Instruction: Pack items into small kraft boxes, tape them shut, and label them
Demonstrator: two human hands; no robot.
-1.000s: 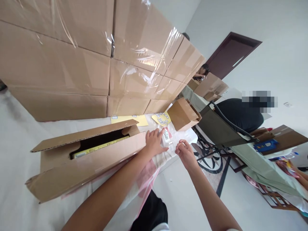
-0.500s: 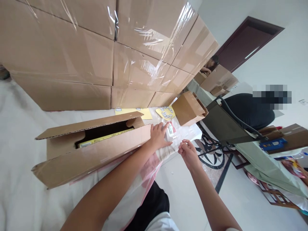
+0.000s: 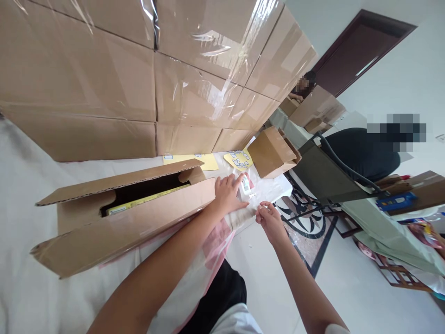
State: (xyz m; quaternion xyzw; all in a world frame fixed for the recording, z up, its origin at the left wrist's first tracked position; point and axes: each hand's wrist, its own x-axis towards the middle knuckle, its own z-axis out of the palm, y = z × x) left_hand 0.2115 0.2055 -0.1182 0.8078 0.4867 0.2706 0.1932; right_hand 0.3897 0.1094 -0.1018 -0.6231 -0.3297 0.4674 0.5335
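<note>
My left hand (image 3: pixel 228 192) rests at the near end of the long open carton, its thumb and fingers around a small white tape dispenser (image 3: pixel 245 188) on the cloth-covered table. To the right of the dispenser is my right hand (image 3: pixel 269 217), thumb and fingertips pinched together. Whatever sits in that pinch is too small to make out. The long carton (image 3: pixel 139 232) stands with its top flaps raised, and a yellow-edged item (image 3: pixel 148 200) shows inside it.
Behind stands a wall of taped cardboard boxes (image 3: pixel 194 97). Yellow printed sheets (image 3: pixel 238 160) lie before it, beside a small open box (image 3: pixel 273 153). On the right are a dark folding chair (image 3: pixel 313 178), a seated person (image 3: pixel 361 153) and a cloth-covered table (image 3: pixel 385 236). Another person (image 3: pixel 304 83) is farther back.
The view has shifted slightly, moving the long carton a little left in the picture. Both hands keep nearly the same places and grips.
</note>
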